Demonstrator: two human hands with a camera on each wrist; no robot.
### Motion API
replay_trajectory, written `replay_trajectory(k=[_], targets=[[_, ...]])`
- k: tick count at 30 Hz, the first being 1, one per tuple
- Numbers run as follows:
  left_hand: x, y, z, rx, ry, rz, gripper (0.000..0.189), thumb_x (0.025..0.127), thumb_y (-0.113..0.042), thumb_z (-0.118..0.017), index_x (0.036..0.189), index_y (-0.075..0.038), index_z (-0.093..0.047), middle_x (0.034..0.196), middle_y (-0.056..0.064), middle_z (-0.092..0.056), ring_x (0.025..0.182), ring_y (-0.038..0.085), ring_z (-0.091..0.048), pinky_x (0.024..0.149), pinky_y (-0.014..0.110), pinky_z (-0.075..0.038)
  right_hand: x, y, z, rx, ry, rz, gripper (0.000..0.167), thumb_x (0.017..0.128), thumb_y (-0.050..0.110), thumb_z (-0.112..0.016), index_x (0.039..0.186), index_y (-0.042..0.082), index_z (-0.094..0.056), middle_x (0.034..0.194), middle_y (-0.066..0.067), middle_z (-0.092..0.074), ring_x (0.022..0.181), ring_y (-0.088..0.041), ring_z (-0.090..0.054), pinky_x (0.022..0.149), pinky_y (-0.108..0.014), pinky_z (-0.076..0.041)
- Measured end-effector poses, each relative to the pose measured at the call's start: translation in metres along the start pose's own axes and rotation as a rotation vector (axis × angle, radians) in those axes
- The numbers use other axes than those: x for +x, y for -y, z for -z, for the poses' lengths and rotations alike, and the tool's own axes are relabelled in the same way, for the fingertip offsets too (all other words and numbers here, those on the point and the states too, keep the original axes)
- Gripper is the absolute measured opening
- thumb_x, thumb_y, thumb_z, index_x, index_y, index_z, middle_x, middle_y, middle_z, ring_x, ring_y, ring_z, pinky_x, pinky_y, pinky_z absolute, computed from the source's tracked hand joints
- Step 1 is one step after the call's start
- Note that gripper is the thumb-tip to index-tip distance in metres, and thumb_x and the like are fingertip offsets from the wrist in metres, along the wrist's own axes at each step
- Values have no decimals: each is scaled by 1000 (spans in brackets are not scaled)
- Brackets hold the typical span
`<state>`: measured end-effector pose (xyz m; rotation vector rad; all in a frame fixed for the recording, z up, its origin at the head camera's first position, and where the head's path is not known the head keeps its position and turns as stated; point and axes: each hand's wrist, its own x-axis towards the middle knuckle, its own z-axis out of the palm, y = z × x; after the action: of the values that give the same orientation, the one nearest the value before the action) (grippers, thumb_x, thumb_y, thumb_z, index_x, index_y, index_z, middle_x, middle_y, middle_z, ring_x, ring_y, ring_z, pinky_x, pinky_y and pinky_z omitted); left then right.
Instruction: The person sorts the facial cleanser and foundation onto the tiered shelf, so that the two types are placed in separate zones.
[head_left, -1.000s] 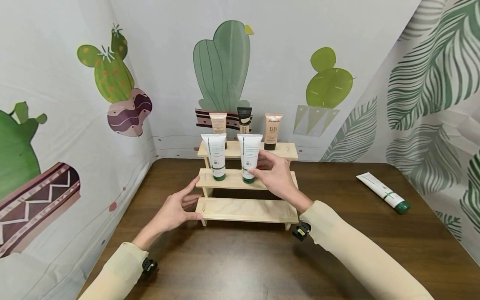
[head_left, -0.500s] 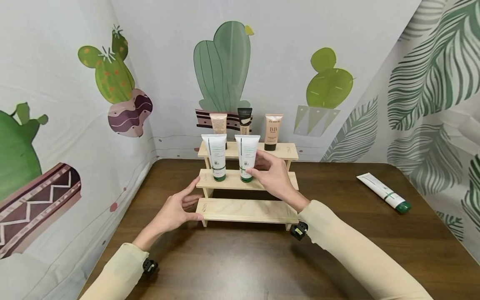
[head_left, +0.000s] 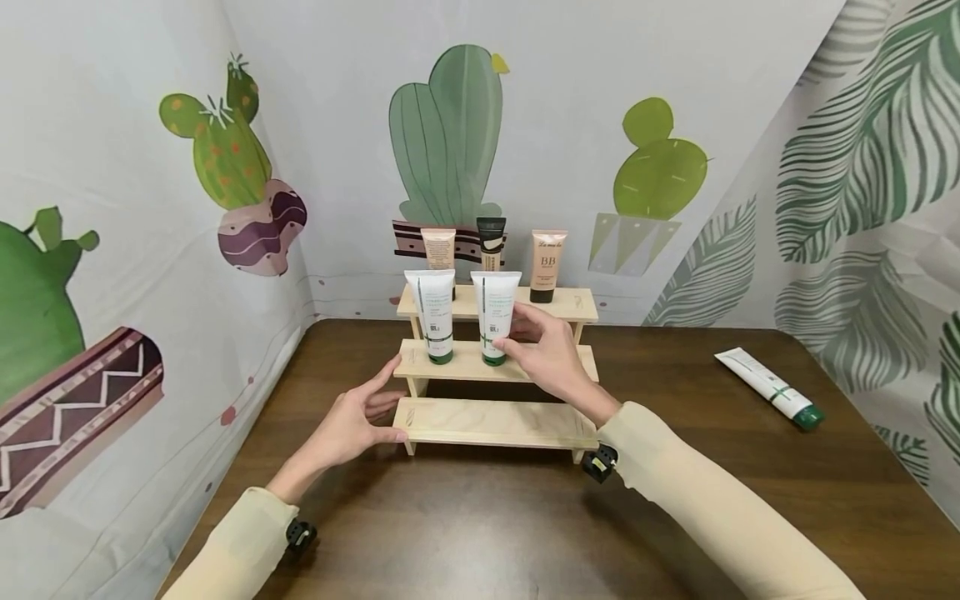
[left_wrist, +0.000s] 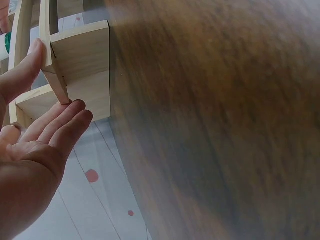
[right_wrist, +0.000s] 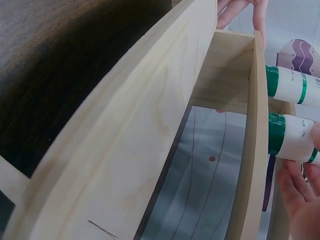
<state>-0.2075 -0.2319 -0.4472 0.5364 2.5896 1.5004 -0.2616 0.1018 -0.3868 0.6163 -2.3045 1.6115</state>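
A three-tier wooden display stand faces me on the table. On its middle tier stand two white squeeze tubes with green caps, caps down. My right hand pinches the right-hand squeeze tube low on its body, thumb in front. The left-hand squeeze tube stands upright beside it, a gap between them. My left hand rests against the stand's left end, fingers extended, thumb at the bottom shelf's edge. In the right wrist view, the held tube's green cap is right at the shelf.
On the top tier stand two beige tubes, left and right, with a black-topped tube between them. Another white squeeze tube lies on the brown table at right. A cactus-print cloth hangs behind.
The right hand has shifted the held squeeze tube slightly left along the middle shelf, then kept it in place. The left hand stays at the stand's end.
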Motion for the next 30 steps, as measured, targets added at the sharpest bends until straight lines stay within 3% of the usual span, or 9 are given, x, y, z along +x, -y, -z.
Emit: replay_trajectory(k=[18, 30], targets=[[-1, -3, 0, -3, 2, 2, 119, 77, -2, -94, 169, -32, -26, 138, 27, -63, 125, 42, -64, 104, 47, -54, -1, -1, 3, -2, 24, -12, 55, 90, 8, -85, 141, 6, -66, 114, -12, -77, 100, -27, -75, 93, -44, -61], [1, -3, 0, -10, -2, -3, 118, 77, -1, -94, 169, -32, -27, 138, 28, -63, 124, 42, -64, 103, 50, -54, -7, -4, 15, 15, 6, 50, 51, 88, 4, -87, 136, 3, -69, 114, -10, -76, 100, -23, -73, 90, -36, -61]])
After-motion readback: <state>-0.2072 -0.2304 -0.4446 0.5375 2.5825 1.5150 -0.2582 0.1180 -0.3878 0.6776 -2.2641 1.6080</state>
